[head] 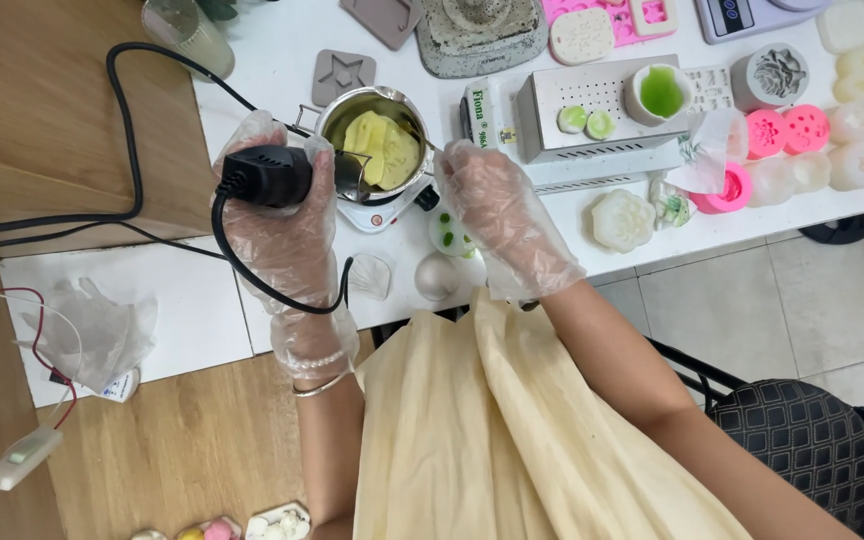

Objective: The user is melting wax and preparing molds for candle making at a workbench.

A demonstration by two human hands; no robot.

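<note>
Centre of the frame, on the white desk (pixel 282 60): a small round steel melting pot (pixel 377 135) sits on a white hotplate (pixel 392 212). It holds pale yellow wax slabs (pixel 384 150) that keep their flat, cut shapes; no pooled liquid is discernible, so the melting appears to be at an early stage, with most of it left. The left hand (pixel 277 215), in a clear plastic glove, is closed around a black corded heat tool (pixel 267 175) at the pot's left rim, nozzle directed inward. The right hand (pixel 502 215), likewise gloved, hovers with fingers loosely spread just right of the pot, holding nothing. Upper right of the frame: pink silicone moulds (pixel 787 130), white cast flower pieces (pixel 622 220) and a white cup of green wax (pixel 659 93), which suggests some castings are already finished.
</note>
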